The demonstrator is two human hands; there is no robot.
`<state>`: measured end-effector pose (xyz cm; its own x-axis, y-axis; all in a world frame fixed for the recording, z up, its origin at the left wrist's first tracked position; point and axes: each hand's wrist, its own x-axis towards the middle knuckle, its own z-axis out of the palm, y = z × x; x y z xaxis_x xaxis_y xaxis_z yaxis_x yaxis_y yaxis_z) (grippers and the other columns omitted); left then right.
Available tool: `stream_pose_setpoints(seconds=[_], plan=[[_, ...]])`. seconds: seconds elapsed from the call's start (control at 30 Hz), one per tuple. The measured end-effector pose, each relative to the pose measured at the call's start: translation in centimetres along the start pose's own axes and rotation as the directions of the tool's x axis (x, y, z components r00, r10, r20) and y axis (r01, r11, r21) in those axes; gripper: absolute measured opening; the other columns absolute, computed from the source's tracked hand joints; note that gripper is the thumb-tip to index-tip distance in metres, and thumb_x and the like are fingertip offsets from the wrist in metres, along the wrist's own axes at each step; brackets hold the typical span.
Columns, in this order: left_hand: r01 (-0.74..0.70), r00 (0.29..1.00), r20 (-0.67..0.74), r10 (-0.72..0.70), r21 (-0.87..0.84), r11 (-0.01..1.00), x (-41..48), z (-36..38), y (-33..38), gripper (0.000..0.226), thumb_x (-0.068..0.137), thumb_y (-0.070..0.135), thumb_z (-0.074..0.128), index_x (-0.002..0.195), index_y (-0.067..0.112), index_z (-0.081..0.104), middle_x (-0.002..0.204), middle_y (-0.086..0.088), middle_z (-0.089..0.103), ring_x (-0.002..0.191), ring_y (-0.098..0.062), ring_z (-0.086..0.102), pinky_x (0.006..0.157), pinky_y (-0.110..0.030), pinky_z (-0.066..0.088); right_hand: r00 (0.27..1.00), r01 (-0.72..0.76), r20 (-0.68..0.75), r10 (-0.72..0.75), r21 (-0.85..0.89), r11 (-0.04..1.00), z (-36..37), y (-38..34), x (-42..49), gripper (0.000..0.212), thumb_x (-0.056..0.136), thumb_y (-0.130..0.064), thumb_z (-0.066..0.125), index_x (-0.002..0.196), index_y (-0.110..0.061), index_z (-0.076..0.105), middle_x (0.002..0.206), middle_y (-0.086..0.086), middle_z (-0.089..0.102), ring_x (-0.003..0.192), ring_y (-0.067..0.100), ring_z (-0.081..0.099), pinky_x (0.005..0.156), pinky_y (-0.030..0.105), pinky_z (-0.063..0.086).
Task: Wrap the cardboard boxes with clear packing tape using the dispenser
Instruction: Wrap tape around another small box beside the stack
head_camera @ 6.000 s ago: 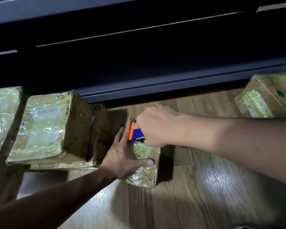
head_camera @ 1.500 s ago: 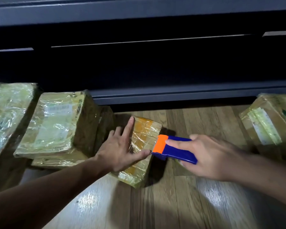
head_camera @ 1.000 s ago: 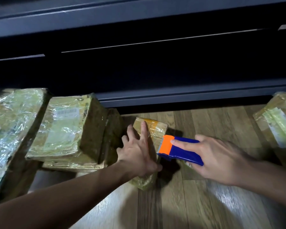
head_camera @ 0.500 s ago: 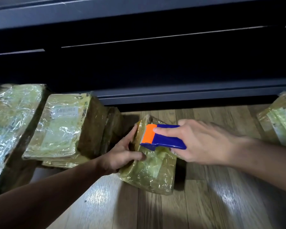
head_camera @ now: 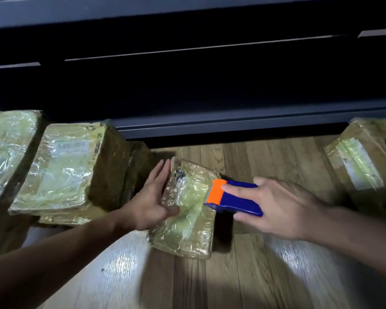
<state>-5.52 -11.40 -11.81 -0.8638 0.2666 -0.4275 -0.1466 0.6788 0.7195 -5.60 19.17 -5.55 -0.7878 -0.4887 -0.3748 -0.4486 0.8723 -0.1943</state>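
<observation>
Small box (head_camera: 187, 210): cardboard, covered in wrinkled clear tape, lying on the wooden floor (head_camera: 254, 275) at the middle of the view.
Dispenser (head_camera: 232, 198): blue body, orange toothed head; the head touches the small box's right edge.
Right hand (head_camera: 276, 208): grips the dispenser, forefinger straight along its top, thumb beneath.
Left hand (head_camera: 152, 201): fingers straight and close together, flat against the small box's left side; thumb across its top face.
Stack of boxes (head_camera: 60, 166): taped, just left of the left hand; white label on the upper one.
Large box (head_camera: 7, 148): far left, shiny with tape.
Side box (head_camera: 366, 161): right edge, well apart.
Cabinet (head_camera: 187, 85): dark, behind everything.
</observation>
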Motion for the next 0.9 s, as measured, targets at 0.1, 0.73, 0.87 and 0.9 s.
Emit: stream_pose_setpoints(seconds=[0.1,0.73,0.87,0.9], plan=[[-0.108,0.989,0.007,0.147,0.715,0.691,-0.9,1.5,2.3,0.128,0.081,0.091,0.042,0.157,0.020,-0.031,0.160,-0.002,-0.048,0.150,-0.023,-0.040,0.124,-0.054,-0.018,1.000,0.026,-0.015,-0.027,-0.077,0.997,-0.9,-1.9,0.9,0.067,0.098,-0.067,0.039,0.154,-0.058,0.005,0.098,-0.005,0.040,0.083,0.019,0.060,0.080,0.035,0.054],[0.080,0.997,-0.047,-0.067,0.726,0.683,-0.8,5.0,4.4,0.117,0.074,0.080,0.023,0.158,0.019,-0.031,0.156,0.005,-0.053,0.154,-0.015,-0.032,0.110,-0.062,0.031,0.998,0.023,0.060,-0.027,0.066,0.998,-0.6,3.4,-2.3,0.067,0.083,-0.080,0.047,0.132,-0.083,0.001,0.087,-0.013,0.045,0.072,0.003,0.051,0.067,0.016,0.038],[0.058,0.996,-0.087,-0.030,0.346,0.937,-1.5,4.4,4.0,0.118,0.061,0.071,0.034,0.160,0.038,-0.023,0.163,0.018,-0.038,0.153,-0.003,-0.020,0.122,-0.061,0.015,0.996,0.076,0.042,-0.077,0.045,0.996,-0.2,2.1,0.2,0.070,0.088,-0.078,0.044,0.145,-0.073,0.002,0.091,-0.013,0.039,0.072,0.005,0.050,0.066,0.021,0.039],[0.027,0.995,-0.100,-0.013,0.139,0.990,-1.7,4.5,3.5,0.114,0.061,0.068,0.039,0.157,0.046,-0.018,0.162,0.027,-0.031,0.151,0.005,-0.019,0.127,-0.056,0.010,0.996,0.082,0.016,-0.083,0.050,0.995,-0.8,1.8,0.7,0.069,0.090,-0.076,0.044,0.144,-0.073,0.001,0.091,-0.013,0.038,0.072,0.006,0.050,0.066,0.022,0.041]])
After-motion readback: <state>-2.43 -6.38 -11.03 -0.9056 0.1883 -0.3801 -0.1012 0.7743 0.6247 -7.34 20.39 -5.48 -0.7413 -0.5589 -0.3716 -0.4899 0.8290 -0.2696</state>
